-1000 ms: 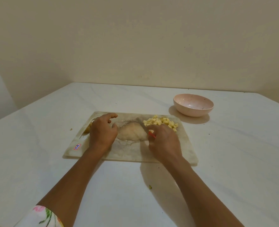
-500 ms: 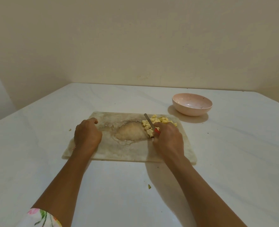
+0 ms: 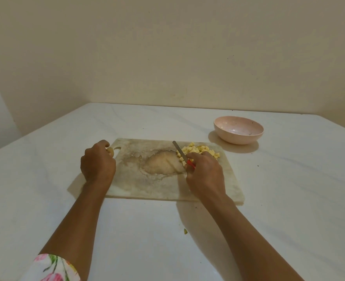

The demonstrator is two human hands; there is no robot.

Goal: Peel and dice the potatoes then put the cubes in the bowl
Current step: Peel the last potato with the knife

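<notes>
Fingers of my right hand [image 3: 205, 175] are curling round the red-handled knife [image 3: 180, 154], blade lying against the potato cubes [image 3: 200, 151] heaped at the far right corner of the cutting board [image 3: 157, 185], handy for the pink bowl [image 3: 238, 131] just beyond, holding no cubes yet. My left hand [image 3: 97, 165] is gripping a potato piece [image 3: 111, 152] by the board's handle hole, likely for dicing

Your left grip [image 3: 98, 165] is curling round a potato piece [image 3: 111, 151], its back facing up. Your right grip [image 3: 205, 173] is clasping a knife [image 3: 180, 152] by the handle, blade pointing away and left. Both your forearms are reaching forward.
</notes>
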